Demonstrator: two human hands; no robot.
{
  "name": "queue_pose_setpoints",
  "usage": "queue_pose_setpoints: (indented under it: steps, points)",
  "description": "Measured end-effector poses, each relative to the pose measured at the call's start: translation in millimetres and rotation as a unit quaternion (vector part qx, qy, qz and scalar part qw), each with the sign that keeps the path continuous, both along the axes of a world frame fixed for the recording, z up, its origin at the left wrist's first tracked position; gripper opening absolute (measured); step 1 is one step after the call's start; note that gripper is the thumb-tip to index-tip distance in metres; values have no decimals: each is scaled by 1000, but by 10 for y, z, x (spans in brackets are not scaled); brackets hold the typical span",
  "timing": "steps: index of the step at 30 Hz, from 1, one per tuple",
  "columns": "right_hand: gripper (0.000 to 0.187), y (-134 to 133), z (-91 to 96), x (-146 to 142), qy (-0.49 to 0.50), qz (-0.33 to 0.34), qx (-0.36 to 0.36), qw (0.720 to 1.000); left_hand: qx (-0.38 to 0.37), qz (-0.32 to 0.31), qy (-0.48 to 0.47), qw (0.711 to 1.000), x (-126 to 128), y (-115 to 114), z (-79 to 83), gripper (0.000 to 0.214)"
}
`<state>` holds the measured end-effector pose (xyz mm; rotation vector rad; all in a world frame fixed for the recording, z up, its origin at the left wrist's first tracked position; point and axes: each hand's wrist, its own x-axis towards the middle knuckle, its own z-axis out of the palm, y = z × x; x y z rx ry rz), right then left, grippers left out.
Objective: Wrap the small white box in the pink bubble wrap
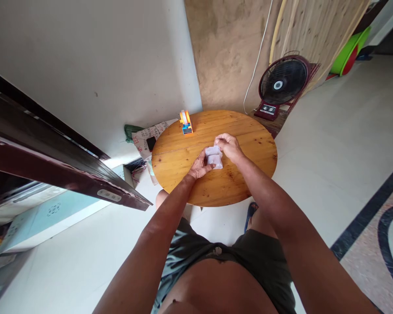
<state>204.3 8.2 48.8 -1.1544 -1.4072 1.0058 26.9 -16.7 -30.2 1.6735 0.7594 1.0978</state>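
Observation:
A small whitish packet, its wrapping thin and crinkled point(214, 158), lies on the round wooden table point(173, 176). My left hand point(200, 165) grips it from the left side, with the thumb over its lower edge and the fingers along its upper left. At the packet's upper right corner, my right hand point(228, 146) is closed in a pinch on the edge of the wrapping. What is inside the packet is hidden. An orange and blue object that looks like a tape dispenser point(186, 122) stands near the table's far edge.
A dark red fan point(283, 83) stands beyond the table's right side, with a white cord point(258, 61) along the wall. Cardboard with a black item point(151, 143) on it lies left of the table. A dark wooden door edge point(131, 200) juts in from the left.

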Motion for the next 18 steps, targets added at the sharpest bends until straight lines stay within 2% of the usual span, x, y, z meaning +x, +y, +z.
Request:
queue_pose_setpoints:
  steps: [2, 5, 7, 9, 13, 16, 18]
  points:
    - [33, -6, 40, 29, 49, 30, -30, 998, -15, 4, -30, 999, 4, -9, -8, 85]
    - [45, -21, 108, 99, 87, 57, -51, 993, -46, 37, -51, 997, 4, -8, -51, 93]
    - [49, -29, 131, 153, 94, 48, -48, 993, -56, 52, -58, 995, 2, -2, -85, 99]
    - [49, -48, 106, 211, 88, 11, -33, 996, -50, 61, -63, 995, -4, 3, -104, 99]
    - [38, -173, -127, 323, 35, -76, -18, 996, -26, 118, -51, 991, -25, 11, -103, 96]
    - [23, -330, -360, 366, -61, -77, -13, 995, -17, 179, -46, 983, -36, 3, -94, 89]
    - [19, -427, -467, 357, -123, -66, 28, 990, -8, 231, -38, 972, -39, -23, -86, 76]
